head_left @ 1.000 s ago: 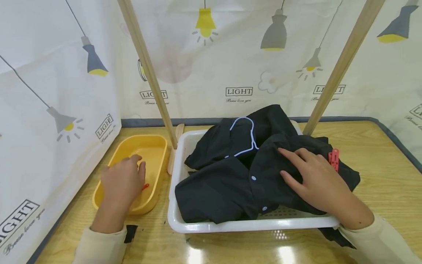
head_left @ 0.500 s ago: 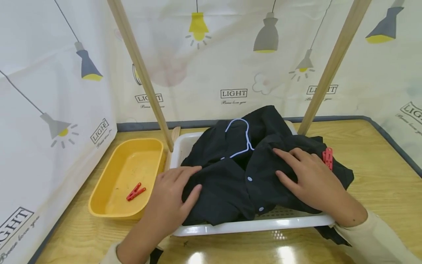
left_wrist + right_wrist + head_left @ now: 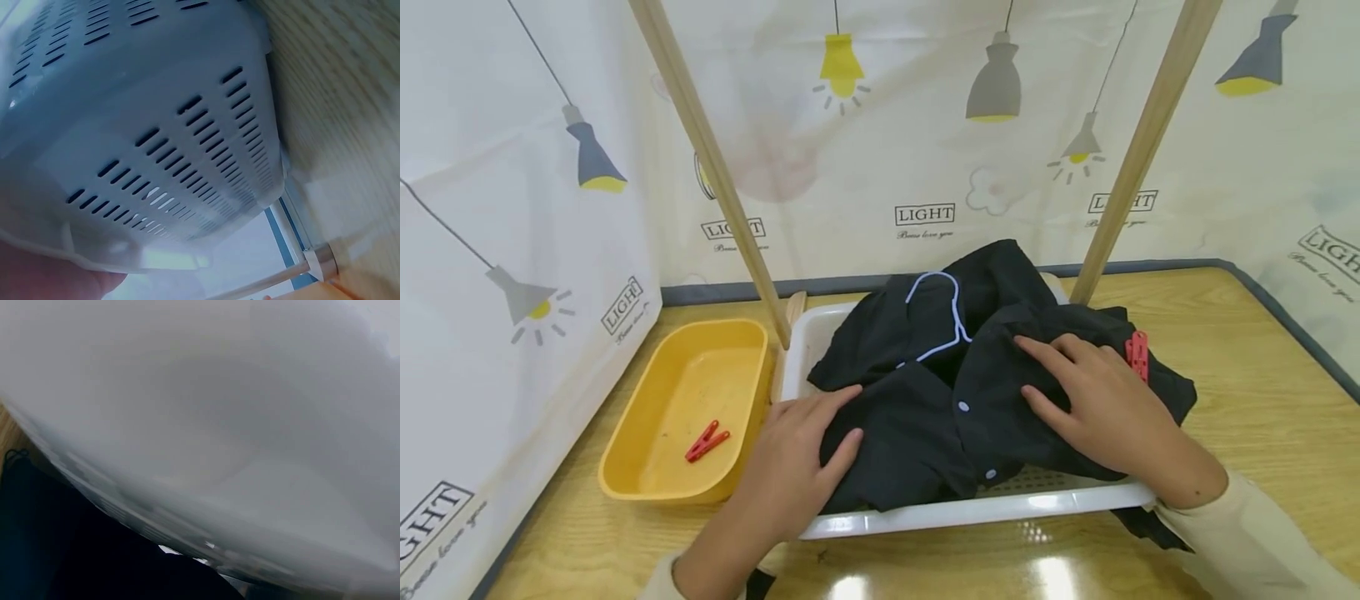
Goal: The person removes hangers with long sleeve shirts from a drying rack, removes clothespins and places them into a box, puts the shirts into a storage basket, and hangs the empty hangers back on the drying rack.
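A black buttoned shirt (image 3: 902,437) lies heaped in a white basket (image 3: 970,513), with a pale purple hanger (image 3: 957,315) showing at its opening. My left hand (image 3: 793,467) rests at the basket's left side, fingers extended onto the shirt. In the left wrist view, part of that hand (image 3: 53,278) shows by the rim, beside the slotted basket wall (image 3: 187,150). My right hand (image 3: 1101,408) lies over the right part of the shirt, fingers spread and loosely bent. A red clothespin (image 3: 1138,356) sits on the cloth just behind it. The right wrist view is mostly filled by the white basket (image 3: 187,425).
A yellow tray (image 3: 613,467) stands left of the basket, with a red clothespin (image 3: 706,443) in it. Two upright wooden poles (image 3: 707,167) rise behind the basket. A printed curtain (image 3: 865,150) borders the wooden table (image 3: 1262,350).
My left hand has moved right from over the yellow tray to the basket's left side, uncovering the red clothespin in the tray. My right hand has stayed on the shirt.
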The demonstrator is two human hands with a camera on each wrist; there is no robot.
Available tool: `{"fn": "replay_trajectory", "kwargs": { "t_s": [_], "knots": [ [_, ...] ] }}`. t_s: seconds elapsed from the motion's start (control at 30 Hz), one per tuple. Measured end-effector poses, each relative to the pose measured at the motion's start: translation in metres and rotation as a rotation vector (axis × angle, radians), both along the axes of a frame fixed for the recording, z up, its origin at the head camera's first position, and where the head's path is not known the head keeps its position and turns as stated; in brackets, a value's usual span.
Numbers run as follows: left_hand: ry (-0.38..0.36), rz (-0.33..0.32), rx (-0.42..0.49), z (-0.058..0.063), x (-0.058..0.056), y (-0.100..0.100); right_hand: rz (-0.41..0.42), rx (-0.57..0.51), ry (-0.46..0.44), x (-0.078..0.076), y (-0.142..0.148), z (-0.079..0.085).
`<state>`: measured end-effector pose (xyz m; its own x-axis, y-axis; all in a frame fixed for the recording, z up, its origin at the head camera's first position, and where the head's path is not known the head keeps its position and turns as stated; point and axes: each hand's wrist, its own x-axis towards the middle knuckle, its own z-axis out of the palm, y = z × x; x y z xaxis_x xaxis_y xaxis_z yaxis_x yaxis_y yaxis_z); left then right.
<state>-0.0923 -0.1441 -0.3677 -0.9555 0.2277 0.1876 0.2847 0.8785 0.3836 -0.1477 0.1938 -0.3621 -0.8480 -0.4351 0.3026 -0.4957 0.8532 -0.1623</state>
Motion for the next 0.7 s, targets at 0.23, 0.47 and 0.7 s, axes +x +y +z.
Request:
{"fn": "replay_trajectory", "kwargs": {
  "t_s": [0.23, 0.47, 0.7],
  "knots": [
    [-0.039, 0.015, 0.001, 0.0019, -0.0016, 0.0006, 0.001, 0.004, 0.001, -0.0004, 0.0001, 0.0006],
    [-0.068, 0.030, -0.007, 0.0014, -0.0003, 0.0001, -0.002, 0.001, 0.005, 0.0003, -0.0011, 0.0011],
    [0.023, -0.003, 0.035, -0.0011, -0.0027, -0.0009, -0.002, 0.002, 0.013, 0.0000, 0.0001, 0.0005]
  ]
}}
